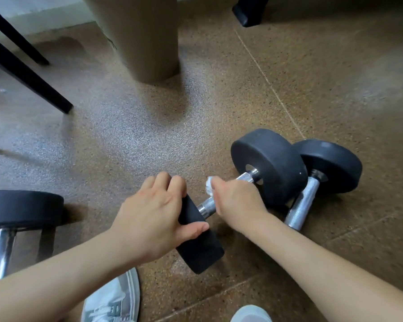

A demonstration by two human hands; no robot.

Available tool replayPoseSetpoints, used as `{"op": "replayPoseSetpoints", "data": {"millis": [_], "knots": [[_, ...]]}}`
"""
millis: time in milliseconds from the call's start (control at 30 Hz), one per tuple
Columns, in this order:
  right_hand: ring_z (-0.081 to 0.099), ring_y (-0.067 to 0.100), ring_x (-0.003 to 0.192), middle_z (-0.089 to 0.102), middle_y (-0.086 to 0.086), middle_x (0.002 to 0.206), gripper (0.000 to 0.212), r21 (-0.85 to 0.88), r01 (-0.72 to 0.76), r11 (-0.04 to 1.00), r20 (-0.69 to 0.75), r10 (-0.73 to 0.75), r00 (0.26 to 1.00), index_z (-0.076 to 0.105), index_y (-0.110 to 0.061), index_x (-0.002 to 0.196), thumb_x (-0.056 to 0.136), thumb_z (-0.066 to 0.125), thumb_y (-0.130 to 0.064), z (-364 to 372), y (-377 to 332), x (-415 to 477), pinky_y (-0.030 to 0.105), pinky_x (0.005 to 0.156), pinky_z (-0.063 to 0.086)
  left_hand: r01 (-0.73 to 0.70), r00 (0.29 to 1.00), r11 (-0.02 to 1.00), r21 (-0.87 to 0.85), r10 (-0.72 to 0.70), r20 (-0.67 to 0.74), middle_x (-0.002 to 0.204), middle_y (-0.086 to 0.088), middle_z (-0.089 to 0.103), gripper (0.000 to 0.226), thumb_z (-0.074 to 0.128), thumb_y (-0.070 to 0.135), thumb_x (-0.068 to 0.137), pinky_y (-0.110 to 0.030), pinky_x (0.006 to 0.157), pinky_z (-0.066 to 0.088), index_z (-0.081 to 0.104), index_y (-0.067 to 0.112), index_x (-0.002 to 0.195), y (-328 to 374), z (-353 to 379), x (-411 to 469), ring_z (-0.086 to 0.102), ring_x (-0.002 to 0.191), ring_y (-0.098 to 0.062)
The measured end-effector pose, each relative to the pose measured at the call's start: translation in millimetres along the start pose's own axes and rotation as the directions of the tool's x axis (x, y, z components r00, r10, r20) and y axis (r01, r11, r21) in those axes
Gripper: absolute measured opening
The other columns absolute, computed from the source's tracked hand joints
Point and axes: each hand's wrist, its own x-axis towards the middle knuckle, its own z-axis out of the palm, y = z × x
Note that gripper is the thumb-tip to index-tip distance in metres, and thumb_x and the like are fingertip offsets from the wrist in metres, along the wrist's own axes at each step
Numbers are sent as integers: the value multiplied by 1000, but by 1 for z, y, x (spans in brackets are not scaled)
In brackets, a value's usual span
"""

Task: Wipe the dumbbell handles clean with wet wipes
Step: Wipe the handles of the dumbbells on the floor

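A black-headed dumbbell [269, 163] lies on the floor in front of me, its near head [201, 247] raised a little. My left hand [154, 212] grips that near head from above, thumb over its edge. My right hand [236, 198] is wrapped round the knurled chrome handle [206, 206], pinching a crumpled white wet wipe [209, 185] against it. Only the wipe's top shows above my fingers. A second dumbbell [330, 165] lies just behind to the right, its chrome handle [304, 203] bare.
A third dumbbell [21, 210] lies at the left edge. Black metal legs [30, 77] slant across the upper left, a beige column [147, 38] rises at top centre, a black foot [249, 12] at top right. My grey shoes [113, 300] are at the bottom on speckled brown flooring.
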Motion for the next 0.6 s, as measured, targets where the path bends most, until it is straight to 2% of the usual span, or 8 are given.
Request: {"op": "replayPoseSetpoints", "data": {"millis": [67, 133, 267, 367, 433, 500, 567, 600], "knots": [[66, 34, 87, 69, 11, 93, 17, 41, -137, 990, 72, 133, 988, 56, -17, 107, 92, 49, -15, -7, 12, 5, 34, 63, 42, 86, 989, 987, -137, -68, 132, 93, 9, 39, 77, 33, 95, 52, -38, 79, 50, 26, 32, 95, -2, 2, 2, 53, 93, -22], [65, 33, 90, 68, 9, 97, 18, 25, -185, 982, 24, 184, 983, 55, -18, 109, 93, 45, -17, -11, 16, 0, 34, 65, 42, 111, 981, 979, -174, -80, 174, 86, 11, 38, 80, 33, 97, 48, -36, 75, 48, 20, 33, 94, 0, 2, 0, 59, 89, -25], [66, 35, 88, 69, 9, 91, 16, 90, -28, 996, 116, 18, 993, 56, -21, 106, 94, 46, -23, -6, -5, -22, 33, 61, 34, 42, 992, 999, -30, -38, 125, 91, 11, 44, 80, 40, 93, 56, -32, 65, 36, 23, 28, 98, 16, 0, -6, 61, 96, -21], [68, 36, 71, 69, 12, 76, 7, 17, -141, 990, -29, 141, 990, 61, -15, 94, 88, 58, -18, -8, 17, -13, 33, 55, 45, 41, 988, 997, 71, -51, 145, 106, 10, 51, 82, 41, 94, 57, -32, 65, 33, 26, 27, 102, 20, 0, -5, 60, 101, -20], [66, 30, 54, 65, 7, 61, 13, -65, -191, 979, 7, 192, 981, 61, -19, 84, 75, 71, -19, -7, 7, -18, 25, 47, 33, 51, 987, 996, 75, -61, 148, 108, 10, 52, 82, 39, 94, 57, -31, 64, 33, 26, 27, 102, 21, 0, -4, 61, 100, -20], [59, 28, 41, 58, 5, 48, 25, -36, -116, 993, 25, 117, 993, 61, -20, 75, 60, 81, -21, -4, -9, -26, 23, 44, 23, 50, 990, 998, 46, -56, 133, 105, 10, 53, 82, 36, 95, 54, -32, 64, 35, 24, 27, 99, 18, 0, -5, 62, 98, -20], [65, 34, 54, 65, 9, 60, 16, 15, -119, 993, 38, 118, 992, 62, -17, 84, 74, 74, -20, -1, -1, -22, 27, 47, 33, 54, 992, 998, -23, -51, 117, 92, 10, 50, 82, 34, 95, 52, -33, 66, 40, 22, 28, 96, 15, 0, -5, 63, 95, -23], [65, 36, 57, 65, 12, 62, 13, 23, -155, 988, -13, 156, 988, 61, -13, 85, 78, 71, -17, -1, 10, -18, 30, 48, 39, 63, 991, 996, -55, -56, 124, 83, 10, 45, 82, 35, 95, 50, -34, 66, 42, 23, 28, 96, 12, 0, -4, 64, 92, -25]]}}
